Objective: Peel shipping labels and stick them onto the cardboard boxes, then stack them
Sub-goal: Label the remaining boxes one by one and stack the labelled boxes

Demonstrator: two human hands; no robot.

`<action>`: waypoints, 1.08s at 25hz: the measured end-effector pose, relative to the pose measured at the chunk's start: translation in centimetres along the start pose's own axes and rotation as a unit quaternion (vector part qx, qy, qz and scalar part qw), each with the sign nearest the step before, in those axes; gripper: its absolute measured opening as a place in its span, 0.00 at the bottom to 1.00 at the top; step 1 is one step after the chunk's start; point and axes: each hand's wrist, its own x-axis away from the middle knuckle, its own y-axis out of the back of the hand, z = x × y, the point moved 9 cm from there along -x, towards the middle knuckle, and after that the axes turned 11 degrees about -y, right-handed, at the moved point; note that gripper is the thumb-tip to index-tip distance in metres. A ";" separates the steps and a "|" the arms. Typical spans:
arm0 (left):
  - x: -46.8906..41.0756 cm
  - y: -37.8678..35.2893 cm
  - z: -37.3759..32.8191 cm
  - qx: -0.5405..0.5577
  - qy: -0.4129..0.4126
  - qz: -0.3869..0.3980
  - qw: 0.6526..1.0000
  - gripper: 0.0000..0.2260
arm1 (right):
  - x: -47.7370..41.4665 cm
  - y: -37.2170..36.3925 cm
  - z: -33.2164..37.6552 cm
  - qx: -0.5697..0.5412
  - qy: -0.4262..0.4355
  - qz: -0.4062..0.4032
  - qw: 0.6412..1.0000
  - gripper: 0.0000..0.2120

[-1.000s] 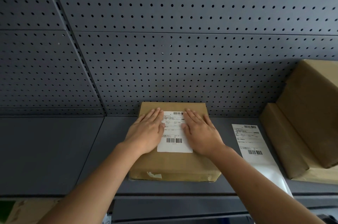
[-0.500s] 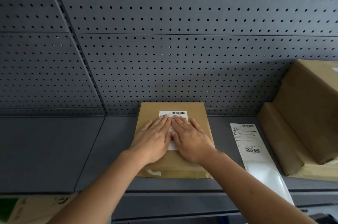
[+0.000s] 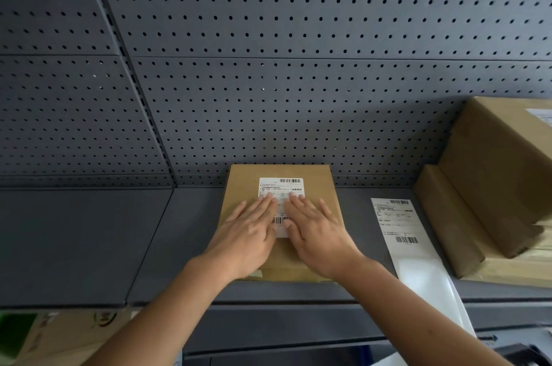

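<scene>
A flat brown cardboard box (image 3: 316,180) lies on the grey shelf (image 3: 89,240), close to the pegboard back wall. A white shipping label (image 3: 280,186) with barcodes is stuck on its top. My left hand (image 3: 248,231) and my right hand (image 3: 316,231) lie flat, palms down, on the box top, one on each side of the label. Their fingertips overlap the label's lower half, with a narrow strip of label showing between them. Neither hand grips anything.
A strip of labels (image 3: 397,225) on white backing lies on the shelf to the right, trailing over the front edge. Further right stands a stack of brown boxes (image 3: 493,186), the top one labelled. The pegboard wall (image 3: 268,67) rises behind. A printed carton (image 3: 59,335) sits below left.
My hands slid together over the label half a second ago and have now moved slightly apart, uncovering a strip of it. The view has shifted a little.
</scene>
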 end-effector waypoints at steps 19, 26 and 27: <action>7.1 -1.3 3.6 0.078 0.127 -0.022 0.989 0.30 | 5.2 0.4 -2.8 -0.004 -0.064 -0.042 0.997 0.31; 10.6 -3.3 5.5 0.480 0.322 -0.146 0.803 0.34 | 5.5 -2.3 -8.8 -0.401 -0.294 0.053 0.866 0.32; 10.7 -3.3 4.8 0.489 0.320 -0.148 0.798 0.32 | 5.7 -2.6 -8.8 -0.422 -0.303 0.064 0.852 0.30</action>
